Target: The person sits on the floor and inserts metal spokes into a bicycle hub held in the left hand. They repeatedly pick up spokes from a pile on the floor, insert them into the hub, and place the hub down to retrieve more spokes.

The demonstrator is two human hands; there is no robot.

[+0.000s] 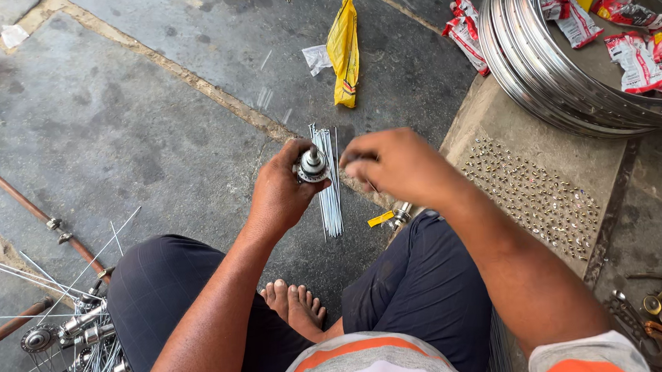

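Left hand (pixel 281 193) has its fingers wrapped around a bicycle wheel hub (pixel 312 166), held upright out over the stone floor (pixel 108 108), just above a bundle of loose spokes (pixel 329 182) lying there. Right hand (pixel 392 165) sits right beside the hub with fingers pinched together; probably on something small, but I can't tell what, it's hidden.

The hub looks like solid polished metal, so I'd guess weighty for its size, rigid and a bit slick; gripping round the barrel between the flanges, like the left hand does, seems the safe hold. The spokes are thin wire, light and springy.

Containers: the stack of chrome rims (pixel 541 78) works like a bowl, with red and white packets (pixel 636 56) inside. Spoke nipples (pixel 533 195) are spread on the raised slab. More hubs with spokes (pixel 85 335) lie by the left knee.
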